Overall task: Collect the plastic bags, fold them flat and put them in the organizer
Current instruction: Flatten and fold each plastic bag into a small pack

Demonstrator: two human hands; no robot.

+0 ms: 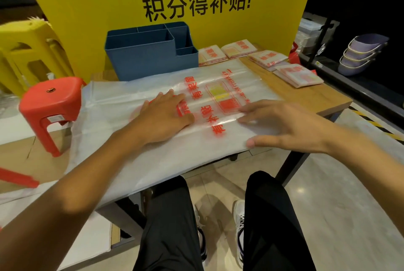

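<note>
Translucent plastic with red print, the plastic bag [175, 104] lies flat across the worktop [314, 96], its long axis running left to right under both hands. The left hand [161, 117] presses it with flat fingers; the right hand [282, 124], spread open, seems to touch it near the front edge. The organizer [150, 52] stands at the back edge.

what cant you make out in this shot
Head view, all of it:
- Organizer compartment floors: hidden by its own walls.
- Plastic bag print: partly covered by the left hand.
- Small print on the folded bags: too small.
- Yellow sign top line: cut by the frame edge.
</note>
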